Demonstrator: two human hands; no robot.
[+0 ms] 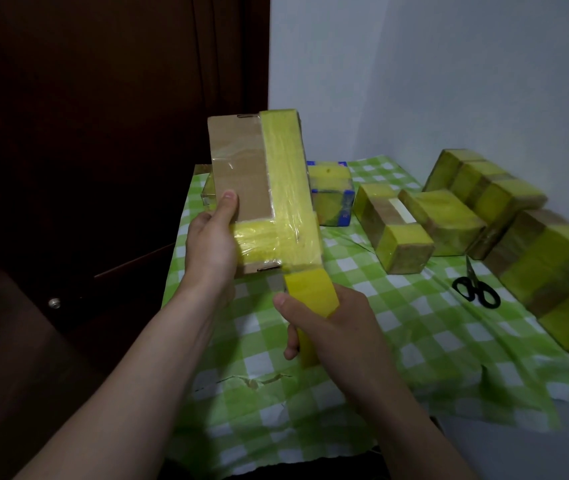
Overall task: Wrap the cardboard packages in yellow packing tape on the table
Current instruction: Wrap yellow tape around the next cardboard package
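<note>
My left hand (211, 243) grips a flat cardboard package (241, 178) held up above the table, thumb on its brown face. One strip of yellow tape runs along its right edge and another crosses its lower end. My right hand (328, 327) grips the yellow tape roll (311, 296) just below the package's lower right corner. The tape runs from the roll up to the package.
A green-and-white checked cloth (397, 341) covers the table. Several taped packages (394, 233) lie at the back right, and a big one (553, 289) lies at the right edge. Black scissors (475, 289) lie beside them. A dark wooden door stands at left.
</note>
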